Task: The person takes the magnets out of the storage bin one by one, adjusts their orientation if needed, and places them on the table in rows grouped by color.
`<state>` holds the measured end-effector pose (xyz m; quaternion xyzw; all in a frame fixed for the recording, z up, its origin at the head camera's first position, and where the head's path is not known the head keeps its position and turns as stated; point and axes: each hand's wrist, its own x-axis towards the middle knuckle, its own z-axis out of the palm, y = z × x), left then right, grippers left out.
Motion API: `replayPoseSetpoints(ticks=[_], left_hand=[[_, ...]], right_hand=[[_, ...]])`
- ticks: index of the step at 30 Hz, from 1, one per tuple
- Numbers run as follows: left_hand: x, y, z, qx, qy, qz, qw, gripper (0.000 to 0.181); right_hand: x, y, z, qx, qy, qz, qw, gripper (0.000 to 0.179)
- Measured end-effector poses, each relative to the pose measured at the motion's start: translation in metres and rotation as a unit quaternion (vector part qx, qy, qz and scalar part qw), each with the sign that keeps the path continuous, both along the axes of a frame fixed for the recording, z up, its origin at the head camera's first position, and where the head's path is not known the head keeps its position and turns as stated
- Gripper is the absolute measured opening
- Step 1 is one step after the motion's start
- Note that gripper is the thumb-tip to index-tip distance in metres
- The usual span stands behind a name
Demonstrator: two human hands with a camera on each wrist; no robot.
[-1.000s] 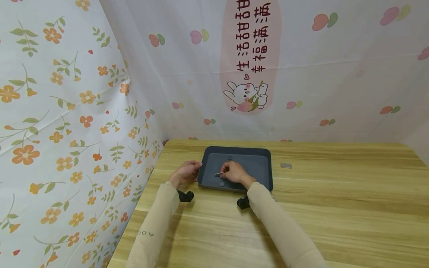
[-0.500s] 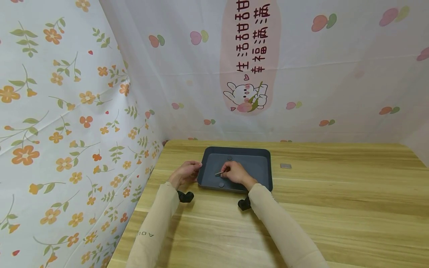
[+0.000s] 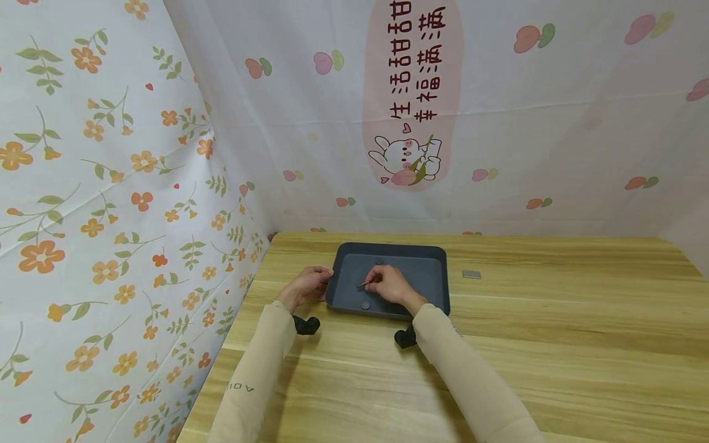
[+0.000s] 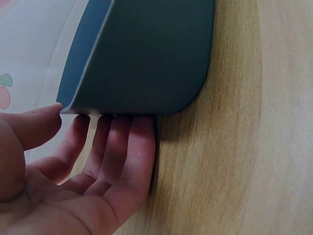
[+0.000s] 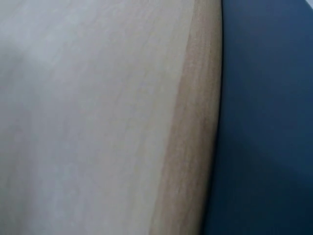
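Where cloth [image 3: 498, 111] backs the counter [image 3: 554, 326], I count two discs [image 3: 365, 306], one tile [image 3: 472, 274], one strip [image 3: 362, 286] right fingers [image 3: 375, 272] pinch, one tray [image 3: 426, 277] left fingers [image 4: 139, 159] grip at nine o'clock.

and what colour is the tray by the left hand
Dark blue-grey; the tray shows best in the head view.
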<state>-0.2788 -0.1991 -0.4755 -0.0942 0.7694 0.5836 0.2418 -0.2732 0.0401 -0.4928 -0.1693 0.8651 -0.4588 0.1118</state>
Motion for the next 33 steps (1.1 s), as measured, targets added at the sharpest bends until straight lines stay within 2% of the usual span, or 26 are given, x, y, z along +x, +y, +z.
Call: replayPoseSetpoints(ticks=[6,10,19,28,33], left_hand=[[-0.001,0.000,-0.002,0.002,0.000,0.000,1.0000,0.029],[-0.001,0.000,-0.003,0.009,-0.001,0.002,1.0000,0.028],[-0.001,0.000,-0.001,0.016,-0.003,0.000,0.9999,0.028],[-0.001,0.000,-0.002,0.015,-0.004,0.002,0.9999,0.029],[-0.001,0.001,-0.001,0.016,-0.003,0.000,0.9999,0.029]], right_hand=[[-0.001,0.003,-0.001,-0.022,-0.013,-0.010,0.9996,0.005],[-0.001,0.006,-0.002,-0.056,-0.028,-0.023,0.9978,0.006],[-0.001,0.013,0.003,-0.140,-0.099,-0.068,0.9828,0.017],[0.000,0.022,0.012,-0.194,-0.129,-0.095,0.9679,0.016],[0.000,0.027,0.017,-0.206,-0.131,-0.103,0.9643,0.018]])
